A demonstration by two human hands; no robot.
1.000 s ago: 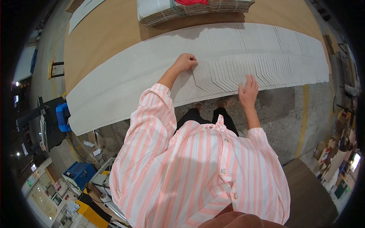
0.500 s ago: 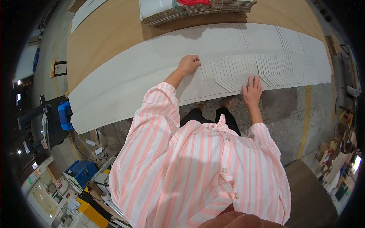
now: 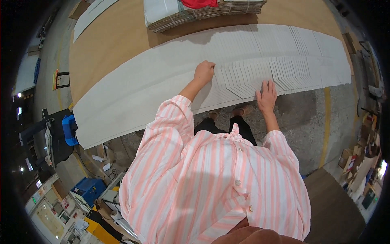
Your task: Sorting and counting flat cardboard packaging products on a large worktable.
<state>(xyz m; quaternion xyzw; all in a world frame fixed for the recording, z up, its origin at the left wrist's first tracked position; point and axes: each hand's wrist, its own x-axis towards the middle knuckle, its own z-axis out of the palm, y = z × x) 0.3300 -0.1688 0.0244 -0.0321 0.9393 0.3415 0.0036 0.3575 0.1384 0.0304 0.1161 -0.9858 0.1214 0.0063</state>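
Note:
White-grey cardboard sheets [image 3: 243,75] lie fanned along the table, their overlapping edges making a row of bent steps. At the left end of that row is my left hand [image 3: 204,72], its fingers curled in against the sheets. Whatever the fingertips pinch there, if anything, is hidden. My right hand [image 3: 266,96] rests on the near edge of the fanned sheets, fingers stretched out and slightly apart, holding nothing. A long smooth stretch of white sheet [image 3: 134,103] runs away to the left of my left hand.
A strapped stack of folded cardboard [image 3: 203,16] with a red cloth [image 3: 199,3] stands at the far side of the brown tabletop [image 3: 118,44]. A blue-and-black device [image 3: 70,130] adjoins the table's left end. Concrete floor [image 3: 300,118] lies below the near edge.
My left hand has turned slightly and its fingers are curled further in at nearly the same spot. My right hand stays at the near edge. The whole view has shifted a little.

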